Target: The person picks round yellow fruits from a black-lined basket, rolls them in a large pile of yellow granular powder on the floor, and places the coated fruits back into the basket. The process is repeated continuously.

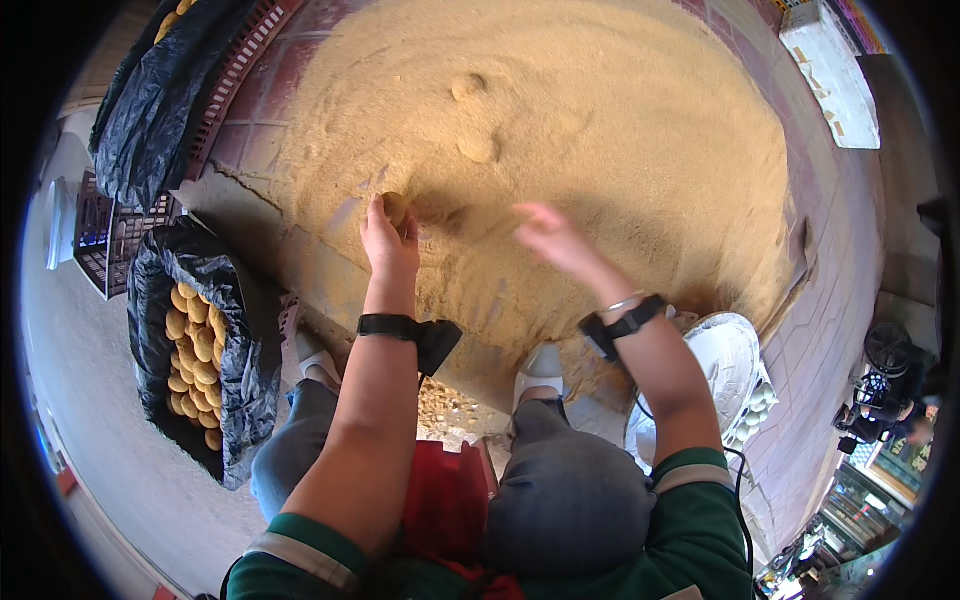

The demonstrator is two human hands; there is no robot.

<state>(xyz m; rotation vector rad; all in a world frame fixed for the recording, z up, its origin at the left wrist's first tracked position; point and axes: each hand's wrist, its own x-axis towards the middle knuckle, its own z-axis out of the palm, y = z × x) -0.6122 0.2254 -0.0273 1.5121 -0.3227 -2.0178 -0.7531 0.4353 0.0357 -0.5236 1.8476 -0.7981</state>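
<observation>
My left hand [389, 241] is closed around a brown-coated egg-shaped ball [394, 209] at the near left part of a wide, thin heap of tan husk-like grain [637, 135]. My right hand [553, 235] is blurred above the heap. Its fingers reach out, and nothing shows in them. Two more balls, a far one [467, 88] and a nearer one [478, 147], lie in the heap beyond my hands, covered in the same tan material.
To the left stands a crate lined with black plastic [259, 382], holding several coated balls [196, 352]. Another lined red crate [225, 90] is at the upper left. A basin covered in whitish plastic [720, 349] and pale eggs [756, 409] sit beside my right leg. A white foam box [832, 82] stands far right.
</observation>
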